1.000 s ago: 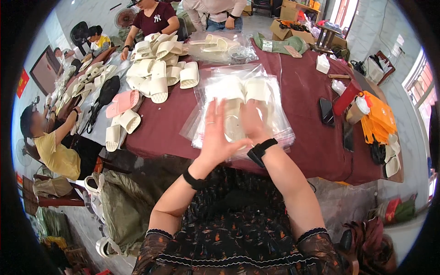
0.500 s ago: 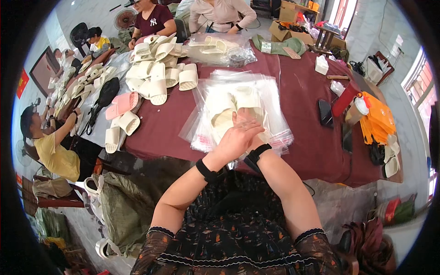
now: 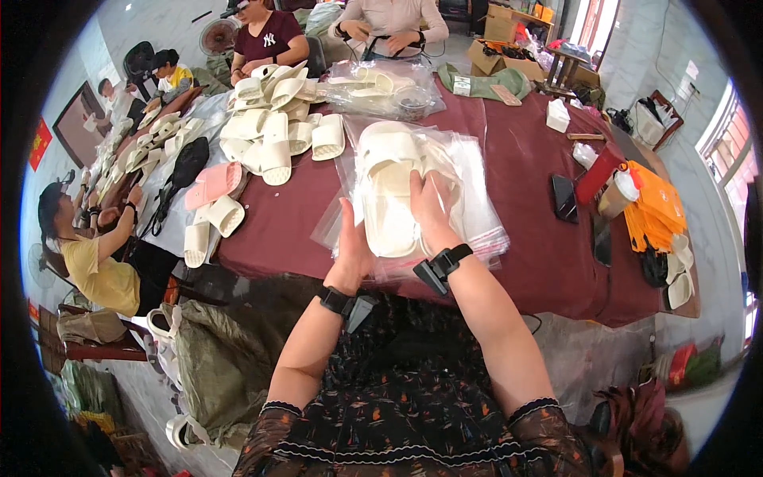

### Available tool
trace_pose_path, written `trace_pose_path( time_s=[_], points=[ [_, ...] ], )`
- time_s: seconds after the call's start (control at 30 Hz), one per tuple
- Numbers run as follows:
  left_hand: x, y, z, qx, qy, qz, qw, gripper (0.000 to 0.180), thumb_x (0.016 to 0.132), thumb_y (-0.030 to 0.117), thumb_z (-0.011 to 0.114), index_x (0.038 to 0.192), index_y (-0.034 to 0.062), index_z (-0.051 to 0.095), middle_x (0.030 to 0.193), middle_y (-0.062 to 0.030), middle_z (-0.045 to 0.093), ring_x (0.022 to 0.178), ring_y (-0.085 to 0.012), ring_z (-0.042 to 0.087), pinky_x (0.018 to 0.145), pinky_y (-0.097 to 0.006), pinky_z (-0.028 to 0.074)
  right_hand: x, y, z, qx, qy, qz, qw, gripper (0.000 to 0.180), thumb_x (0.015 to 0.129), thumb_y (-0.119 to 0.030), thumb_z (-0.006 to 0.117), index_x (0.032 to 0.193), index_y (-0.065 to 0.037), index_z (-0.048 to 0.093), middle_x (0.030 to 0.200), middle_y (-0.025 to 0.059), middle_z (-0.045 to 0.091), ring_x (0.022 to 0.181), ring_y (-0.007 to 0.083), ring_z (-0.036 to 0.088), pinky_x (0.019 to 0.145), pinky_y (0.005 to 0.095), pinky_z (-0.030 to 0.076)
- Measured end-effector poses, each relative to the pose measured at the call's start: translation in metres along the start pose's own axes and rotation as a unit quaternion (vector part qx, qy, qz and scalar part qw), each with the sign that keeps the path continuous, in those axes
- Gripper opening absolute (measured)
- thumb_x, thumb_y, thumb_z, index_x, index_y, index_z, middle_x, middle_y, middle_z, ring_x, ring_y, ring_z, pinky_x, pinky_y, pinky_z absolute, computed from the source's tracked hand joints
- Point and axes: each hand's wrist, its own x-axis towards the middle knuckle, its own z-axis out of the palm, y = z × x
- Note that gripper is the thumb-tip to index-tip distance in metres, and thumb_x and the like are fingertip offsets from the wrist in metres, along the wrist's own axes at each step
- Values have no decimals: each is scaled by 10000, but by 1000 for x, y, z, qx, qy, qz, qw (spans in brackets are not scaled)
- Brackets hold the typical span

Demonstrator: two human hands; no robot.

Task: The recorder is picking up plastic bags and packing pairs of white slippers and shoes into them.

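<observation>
Here is the left hand [image 3: 351,248] at the near left edge of the cream slippers [image 3: 389,211], thumb raised straight up, its other fingers too hidden to tell whether they grip or lie flat. Over to the right hand [image 3: 433,208], reaching up across the right-hand slipper, thumb pointing forward; whether it pinches or merely presses, I cannot tell. The pair sits side by side in the middle of the desk [image 3: 540,274], toes away from the person, smooth and matte, each with a broad, rounded strap, shiny clear film around them. Beneath lies a stack of clear plastic bags [image 3: 479,191], slick and crinkled, bright with glare, reddish strips along the near edge. The dark red cover [image 3: 278,211] spreads flat and softly sheened. Up to the left, a tumbled heap of cream slippers [image 3: 274,135] shows curved straps and dimpled soles, with a pink slipper [image 3: 214,184] near its lower side. Past the stack, a loose plastic bag [image 3: 377,99] puckers around more pale footwear. Off right stands a glossy red cylinder [image 3: 598,176], beside a flat black phone [image 3: 565,197] and soft, creased orange bags [image 3: 656,208].
</observation>
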Motion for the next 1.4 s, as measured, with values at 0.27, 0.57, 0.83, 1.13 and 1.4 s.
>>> trace_pose_path(
  time_s=[0.27,0.57,0.83,1.13,1.4],
  points=[
    [-4,-2,-2,-175,-110,-81,975,1026,789,840,352,1489,94,276,1490,-145,366,1329,-322,412,1089,-508,336,-5,8,4,178,-25,36,983,328,924,-262,559,848,57,568,796,247,608,798,382,612,714,454,463],
    [-17,-21,-7,-146,-171,-226,948,579,970,368,460,1427,31,349,1377,-186,482,1226,-380,499,1015,-542,402,0,16,5,-45,-3,-38,998,347,921,-294,541,800,31,570,845,261,615,846,419,593,781,492,446],
    [-32,-13,0,35,-18,-146,989,634,940,242,550,1450,-1,262,1383,-211,453,1187,-390,530,993,-536,436,9,34,19,-70,18,-36,997,314,926,-285,527,952,22,586,972,251,624,918,440,595,833,500,447],
    [-60,-7,15,732,7,182,657,777,778,-53,564,1472,193,315,1410,-289,398,989,-443,605,780,-425,533,-3,35,26,-139,-22,-55,989,265,937,-213,496,971,40,567,952,243,609,910,388,605,791,466,492],
    [-59,5,-3,709,0,240,663,534,824,21,565,1348,89,483,1367,-238,479,1009,-418,596,834,-441,512,27,70,53,-162,-14,-48,986,273,913,-194,536,998,63,577,1014,249,604,942,401,592,835,455,474]
  ],
)
